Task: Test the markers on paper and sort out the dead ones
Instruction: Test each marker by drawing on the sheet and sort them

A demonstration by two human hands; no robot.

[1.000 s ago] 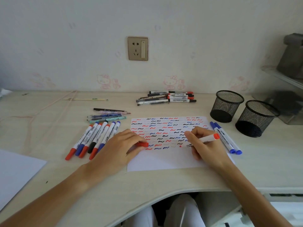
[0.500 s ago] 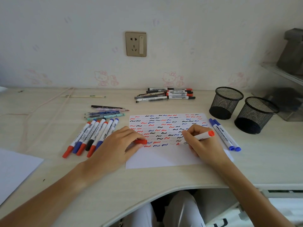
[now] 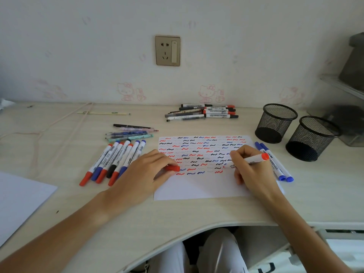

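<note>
Paper [image 3: 197,186] is lying on the bench [image 3: 177,213] while my right hand [image 3: 250,170] is gripping a red marker [image 3: 254,159] tip-down on it and my left hand [image 3: 145,174] is pinching its red cap [image 3: 173,168].

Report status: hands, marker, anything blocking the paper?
Right hand grips red marker, tip on paper. Left hand holds red cap, resting on sheet. Nothing in the way.

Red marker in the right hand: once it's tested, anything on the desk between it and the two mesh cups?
Only the two blue markers, lying beside the paper's right edge between the right hand with its red marker and the mesh cups. The cups' tops are open. Lifting over clears them.
</note>
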